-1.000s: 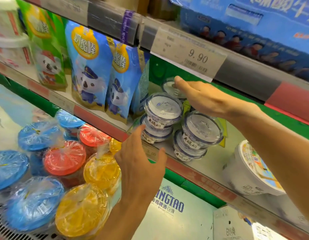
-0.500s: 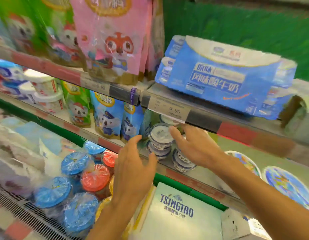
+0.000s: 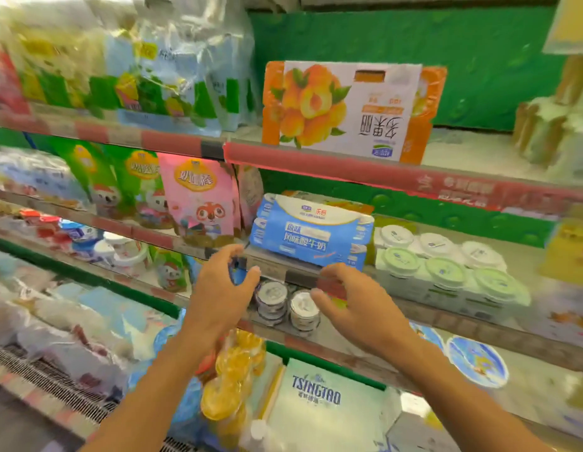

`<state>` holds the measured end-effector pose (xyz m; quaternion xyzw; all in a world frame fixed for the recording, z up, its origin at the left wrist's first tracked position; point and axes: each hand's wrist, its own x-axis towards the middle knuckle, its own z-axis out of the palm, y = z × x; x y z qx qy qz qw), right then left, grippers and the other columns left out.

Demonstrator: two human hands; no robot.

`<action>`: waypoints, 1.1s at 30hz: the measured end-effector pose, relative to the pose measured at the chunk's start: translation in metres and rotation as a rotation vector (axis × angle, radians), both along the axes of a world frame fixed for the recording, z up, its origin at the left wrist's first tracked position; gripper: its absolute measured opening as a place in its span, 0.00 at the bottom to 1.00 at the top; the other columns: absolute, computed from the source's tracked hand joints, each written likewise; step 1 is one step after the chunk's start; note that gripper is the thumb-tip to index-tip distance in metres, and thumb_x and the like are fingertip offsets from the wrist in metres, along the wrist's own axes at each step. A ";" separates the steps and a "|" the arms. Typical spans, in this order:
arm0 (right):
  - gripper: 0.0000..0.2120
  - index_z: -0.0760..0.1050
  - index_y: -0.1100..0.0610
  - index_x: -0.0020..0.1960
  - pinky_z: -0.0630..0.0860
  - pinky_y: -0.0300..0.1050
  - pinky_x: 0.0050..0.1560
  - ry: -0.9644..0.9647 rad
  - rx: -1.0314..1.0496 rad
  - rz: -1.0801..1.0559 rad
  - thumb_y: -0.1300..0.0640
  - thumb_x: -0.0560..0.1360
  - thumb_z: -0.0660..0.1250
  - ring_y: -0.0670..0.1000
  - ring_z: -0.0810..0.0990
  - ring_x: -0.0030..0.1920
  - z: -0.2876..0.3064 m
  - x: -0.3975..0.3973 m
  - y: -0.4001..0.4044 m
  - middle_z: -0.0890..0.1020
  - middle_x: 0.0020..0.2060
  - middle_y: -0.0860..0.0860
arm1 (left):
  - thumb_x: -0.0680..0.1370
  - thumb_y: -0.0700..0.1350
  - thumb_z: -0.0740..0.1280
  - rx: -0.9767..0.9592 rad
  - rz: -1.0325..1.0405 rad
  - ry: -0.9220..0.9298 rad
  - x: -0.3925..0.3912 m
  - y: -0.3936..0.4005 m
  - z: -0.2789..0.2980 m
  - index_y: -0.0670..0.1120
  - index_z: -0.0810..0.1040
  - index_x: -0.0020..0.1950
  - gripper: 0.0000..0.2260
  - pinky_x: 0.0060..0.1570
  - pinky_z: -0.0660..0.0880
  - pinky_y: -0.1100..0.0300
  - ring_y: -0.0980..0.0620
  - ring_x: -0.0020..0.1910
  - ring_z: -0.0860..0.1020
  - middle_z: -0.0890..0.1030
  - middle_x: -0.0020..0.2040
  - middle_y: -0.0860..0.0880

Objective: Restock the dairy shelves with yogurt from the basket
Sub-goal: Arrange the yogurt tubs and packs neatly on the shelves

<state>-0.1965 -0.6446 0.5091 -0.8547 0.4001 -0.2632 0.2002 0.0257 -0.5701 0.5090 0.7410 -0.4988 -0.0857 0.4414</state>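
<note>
Two stacks of yogurt cups (image 3: pixel 285 303) sit on our dairy shelf (image 3: pixel 316 337) | left hand (image 3: pixel 218 288) and right hand (image 3: pixel 355 308) loosely spread, empty, flanking them | basket unseen, remainder unknown

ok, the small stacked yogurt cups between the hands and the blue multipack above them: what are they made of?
Stacked yogurt cups: probably rigid plastic, with clear domed lids showing white tops through them; glossy glints suggest this.
Blue multipack: looks like a printed glossy paper or thin card sleeve round white tubs; blur leaves it open.
</note>
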 end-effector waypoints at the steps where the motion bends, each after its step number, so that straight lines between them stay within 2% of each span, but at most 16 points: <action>1: 0.19 0.74 0.50 0.64 0.75 0.47 0.60 -0.016 -0.012 -0.033 0.42 0.77 0.67 0.48 0.78 0.59 0.011 -0.007 -0.003 0.80 0.59 0.47 | 0.79 0.51 0.68 0.015 0.005 -0.008 0.001 -0.002 0.007 0.49 0.71 0.70 0.20 0.53 0.67 0.59 0.56 0.56 0.71 0.75 0.63 0.52; 5: 0.22 0.74 0.55 0.66 0.73 0.49 0.60 -0.025 -0.070 -0.171 0.47 0.76 0.70 0.53 0.77 0.62 0.037 -0.023 -0.026 0.79 0.62 0.52 | 0.79 0.54 0.67 0.110 -0.005 -0.017 0.012 -0.024 0.023 0.49 0.68 0.74 0.25 0.57 0.71 0.53 0.49 0.61 0.74 0.74 0.68 0.48; 9: 0.25 0.72 0.56 0.68 0.72 0.52 0.61 0.025 -0.093 -0.272 0.48 0.75 0.71 0.58 0.74 0.63 0.038 -0.023 -0.056 0.78 0.61 0.55 | 0.79 0.57 0.67 0.202 -0.062 -0.004 0.027 -0.060 0.013 0.48 0.63 0.76 0.30 0.67 0.70 0.44 0.44 0.71 0.69 0.68 0.75 0.46; 12: 0.30 0.68 0.57 0.71 0.70 0.53 0.64 0.128 -0.090 -0.328 0.47 0.74 0.71 0.59 0.73 0.65 0.038 -0.018 -0.080 0.75 0.66 0.56 | 0.76 0.63 0.68 0.267 -0.089 0.009 0.041 -0.084 0.000 0.47 0.63 0.76 0.35 0.65 0.71 0.41 0.42 0.70 0.70 0.70 0.73 0.45; 16: 0.38 0.63 0.56 0.75 0.67 0.53 0.69 0.287 -0.048 -0.379 0.40 0.73 0.71 0.58 0.69 0.70 0.035 -0.009 -0.112 0.70 0.71 0.55 | 0.67 0.74 0.65 0.306 -0.114 0.063 0.062 -0.116 -0.024 0.49 0.64 0.74 0.44 0.63 0.72 0.41 0.42 0.68 0.72 0.73 0.70 0.48; 17: 0.39 0.61 0.56 0.76 0.67 0.54 0.69 0.317 -0.034 -0.390 0.39 0.73 0.71 0.58 0.68 0.71 0.035 -0.005 -0.118 0.69 0.72 0.55 | 0.68 0.73 0.66 0.305 -0.131 0.083 0.065 -0.123 -0.029 0.49 0.65 0.73 0.42 0.62 0.73 0.43 0.43 0.66 0.73 0.75 0.67 0.50; 19: 0.41 0.59 0.55 0.77 0.68 0.54 0.69 0.379 -0.012 -0.397 0.37 0.73 0.70 0.58 0.68 0.71 0.035 0.001 -0.128 0.69 0.73 0.54 | 0.74 0.63 0.71 0.290 -0.197 0.166 0.063 -0.133 -0.031 0.49 0.64 0.73 0.34 0.60 0.72 0.50 0.47 0.62 0.74 0.74 0.63 0.53; 22: 0.36 0.65 0.54 0.70 0.73 0.54 0.61 0.482 0.022 -0.352 0.35 0.72 0.71 0.58 0.74 0.64 0.041 0.012 -0.142 0.76 0.65 0.54 | 0.77 0.52 0.72 0.250 -0.251 0.317 0.060 -0.146 -0.038 0.49 0.64 0.71 0.27 0.55 0.71 0.56 0.51 0.58 0.74 0.73 0.60 0.55; 25: 0.33 0.68 0.54 0.65 0.77 0.53 0.53 0.508 0.086 -0.320 0.34 0.70 0.72 0.56 0.78 0.57 0.048 0.021 -0.156 0.79 0.59 0.53 | 0.75 0.50 0.74 0.203 -0.192 0.377 0.061 -0.154 -0.044 0.49 0.64 0.62 0.23 0.48 0.72 0.60 0.51 0.54 0.76 0.75 0.54 0.55; 28: 0.34 0.68 0.51 0.64 0.78 0.53 0.51 0.523 0.124 -0.297 0.33 0.68 0.73 0.55 0.79 0.55 0.051 0.026 -0.166 0.80 0.58 0.51 | 0.74 0.51 0.76 0.213 -0.135 0.390 0.062 -0.158 -0.046 0.48 0.66 0.59 0.23 0.40 0.72 0.61 0.52 0.51 0.78 0.76 0.50 0.56; 31: 0.26 0.70 0.48 0.58 0.77 0.50 0.48 0.513 0.125 -0.250 0.34 0.69 0.73 0.52 0.78 0.51 0.053 0.027 -0.171 0.81 0.56 0.49 | 0.73 0.51 0.76 0.199 -0.101 0.372 0.060 -0.153 -0.047 0.48 0.67 0.56 0.21 0.39 0.72 0.60 0.52 0.49 0.78 0.77 0.48 0.57; 33: 0.21 0.70 0.46 0.55 0.74 0.46 0.44 0.479 0.129 -0.225 0.36 0.71 0.73 0.51 0.77 0.48 0.054 0.026 -0.170 0.82 0.55 0.48 | 0.72 0.52 0.77 0.206 -0.069 0.345 0.060 -0.149 -0.050 0.51 0.67 0.51 0.19 0.44 0.74 0.54 0.50 0.50 0.78 0.77 0.47 0.57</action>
